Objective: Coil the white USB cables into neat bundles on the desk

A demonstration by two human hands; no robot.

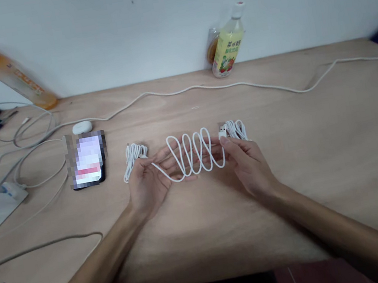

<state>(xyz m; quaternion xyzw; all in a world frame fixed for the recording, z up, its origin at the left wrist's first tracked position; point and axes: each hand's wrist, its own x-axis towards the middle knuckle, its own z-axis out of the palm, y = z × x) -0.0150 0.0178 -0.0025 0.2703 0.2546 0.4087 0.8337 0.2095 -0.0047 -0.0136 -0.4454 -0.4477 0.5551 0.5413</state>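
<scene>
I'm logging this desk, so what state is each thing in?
White looped cable: loosely coiled, held by both hands
Left hand: thumb on cable
Right hand: thumb against white plug
Left white cable bundle: coiled
Right white cable bundle: coiled
Black rectangular phone: screen lit
Small white oval case: closed
Clear yellow-drink bottle: capped
Clear orange bottle: cap too blurred to tell
Long white wavy cable: lying loose

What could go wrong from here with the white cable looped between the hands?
The open loops of the thin white cable could slip or tangle, since they lie loose across the fingers of the left hand and right hand.

Either hand might snag the coiled white cable bundle on the left or right; both sit very close.
</scene>
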